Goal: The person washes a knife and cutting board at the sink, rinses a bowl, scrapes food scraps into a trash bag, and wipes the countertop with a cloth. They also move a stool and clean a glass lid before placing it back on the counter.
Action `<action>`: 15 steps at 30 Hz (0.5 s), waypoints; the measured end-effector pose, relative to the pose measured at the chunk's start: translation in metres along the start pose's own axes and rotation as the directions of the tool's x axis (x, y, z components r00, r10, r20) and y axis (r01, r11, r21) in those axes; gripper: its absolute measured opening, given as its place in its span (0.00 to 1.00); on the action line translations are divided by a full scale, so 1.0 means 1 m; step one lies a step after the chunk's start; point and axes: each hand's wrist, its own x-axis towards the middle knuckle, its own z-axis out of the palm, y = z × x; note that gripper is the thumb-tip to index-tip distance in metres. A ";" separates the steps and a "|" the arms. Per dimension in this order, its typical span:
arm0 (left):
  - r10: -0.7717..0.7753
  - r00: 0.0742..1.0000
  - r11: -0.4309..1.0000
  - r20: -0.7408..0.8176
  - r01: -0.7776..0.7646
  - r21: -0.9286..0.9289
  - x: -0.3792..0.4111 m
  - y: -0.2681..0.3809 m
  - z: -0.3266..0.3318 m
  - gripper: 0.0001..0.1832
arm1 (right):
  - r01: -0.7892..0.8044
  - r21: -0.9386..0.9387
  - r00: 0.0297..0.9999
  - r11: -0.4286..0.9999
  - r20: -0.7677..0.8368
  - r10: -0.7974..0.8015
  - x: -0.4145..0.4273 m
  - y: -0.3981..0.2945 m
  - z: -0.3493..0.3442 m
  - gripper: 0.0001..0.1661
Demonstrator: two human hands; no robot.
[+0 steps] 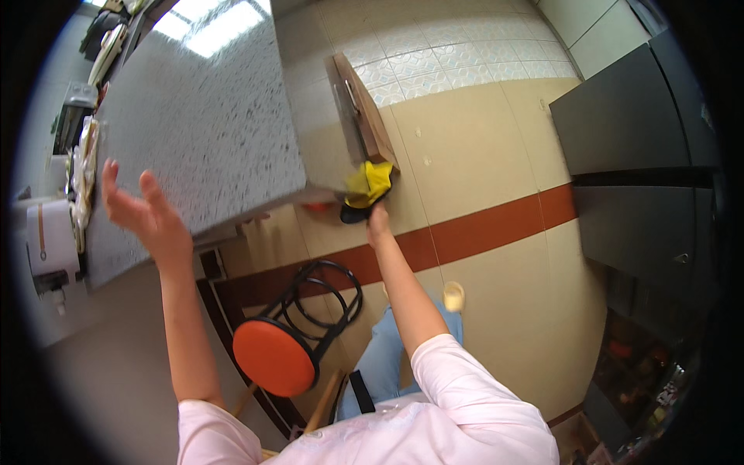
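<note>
My right hand grips a bundle of yellow cloth together with a black item, whose kind I cannot tell. The bundle is partly blurred and lies close to the near end of a wooden drawer or cabinet door with a metal handle. Raised over the left part of the speckled grey countertop, my left hand has its fingers apart and holds nothing.
A stool with an orange seat and black legs is below the counter's near edge. Plastic-wrapped items and a white dispenser line the far left. Dark grey cabinet or fridge doors are at right. My slippered foot rests on the tiled floor.
</note>
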 end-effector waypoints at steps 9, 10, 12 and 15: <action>-0.012 0.997 1.000 0.077 0.013 -0.012 -0.001 0.004 0.001 0.27 | 0.452 -0.490 0.842 0.745 0.509 -0.177 -0.098 -0.097 0.073 0.36; -0.033 0.995 0.999 0.091 0.034 0.000 -0.001 0.006 0.002 0.26 | 0.591 -0.412 0.758 0.693 0.578 -0.303 -0.111 -0.127 0.100 0.39; -0.048 0.990 0.999 0.134 0.047 0.005 0.000 0.006 0.004 0.26 | 0.549 -0.352 0.726 0.758 0.650 -0.224 -0.110 -0.174 0.137 0.33; -0.051 0.986 0.999 0.161 0.048 0.021 0.005 0.005 0.009 0.26 | 0.729 -0.302 0.605 0.614 0.705 -0.372 -0.050 -0.207 0.194 0.30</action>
